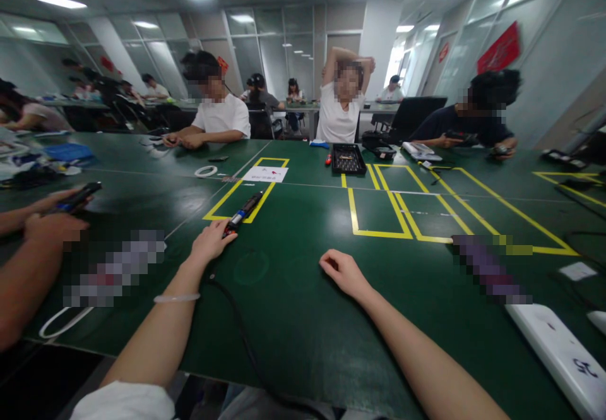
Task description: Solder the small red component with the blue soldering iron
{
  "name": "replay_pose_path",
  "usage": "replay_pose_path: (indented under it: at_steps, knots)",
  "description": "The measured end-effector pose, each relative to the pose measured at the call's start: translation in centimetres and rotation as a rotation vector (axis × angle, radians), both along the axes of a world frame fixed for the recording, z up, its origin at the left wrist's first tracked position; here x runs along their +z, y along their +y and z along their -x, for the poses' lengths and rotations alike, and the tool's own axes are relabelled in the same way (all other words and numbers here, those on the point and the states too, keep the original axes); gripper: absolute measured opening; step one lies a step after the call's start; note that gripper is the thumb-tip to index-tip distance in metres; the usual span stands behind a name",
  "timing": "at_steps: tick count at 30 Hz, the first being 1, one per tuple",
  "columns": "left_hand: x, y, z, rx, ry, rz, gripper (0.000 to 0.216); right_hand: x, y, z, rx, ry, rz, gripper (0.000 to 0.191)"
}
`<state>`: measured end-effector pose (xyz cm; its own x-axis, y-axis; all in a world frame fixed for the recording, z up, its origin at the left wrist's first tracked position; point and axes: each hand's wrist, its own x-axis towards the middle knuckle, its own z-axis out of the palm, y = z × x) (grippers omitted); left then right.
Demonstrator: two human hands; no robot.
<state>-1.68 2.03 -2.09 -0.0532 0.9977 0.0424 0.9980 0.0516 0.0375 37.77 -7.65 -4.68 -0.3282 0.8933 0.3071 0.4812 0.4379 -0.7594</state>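
Observation:
My left hand (pixel 211 241) lies on the green table (pixel 293 319) with its fingers resting on the near end of a black corded tool (pixel 243 211) that lies across a yellow tape line. A thin bracelet circles that wrist. My right hand (pixel 341 270) rests on the table in a loose fist, nothing visible in it. The tool's black cord (pixel 241 338) runs back toward me between my arms.
Yellow taped rectangles (pixel 379 211) mark the table. A white paper (pixel 265 174), a black tray (pixel 348 158) and a white tape ring (pixel 206 170) lie farther off. A white power strip (pixel 558 350) sits right. Another person's hands (pixel 52 215) hold a dark device left; several people sit opposite.

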Motion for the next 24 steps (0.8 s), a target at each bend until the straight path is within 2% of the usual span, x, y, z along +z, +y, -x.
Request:
replay_pose_path:
  at_steps: [3, 6, 11, 15, 18, 24]
  knots:
    - [0.1, 0.2, 2.0, 0.047, 0.005, 0.013, 0.059, -0.2, 0.1, 0.0, 0.007, -0.006, -0.001, 0.012]
    - [0.3, -0.2, 2.6, 0.098, 0.036, -0.028, 0.058, -0.1, 0.2, 0.0, 0.009, -0.013, 0.002, 0.013]
    - [0.7, -1.4, 1.2, 0.102, 0.161, -0.207, 0.052, -0.1, 0.1, 0.1, 0.009, -0.014, 0.008, 0.012]
    - [1.2, -1.8, -0.1, 0.11, 0.183, -0.202, 0.039, -0.3, 0.2, 0.0, 0.019, -0.012, 0.001, 0.012]
    - [1.4, -1.9, -0.5, 0.141, 0.138, -0.184, 0.032, -0.4, 0.2, -0.1, 0.024, -0.012, -0.003, 0.012]
    - [1.0, -1.7, -0.5, 0.272, 0.023, -0.25, 0.037, -0.4, 0.2, 0.0, 0.025, -0.023, 0.001, 0.012]
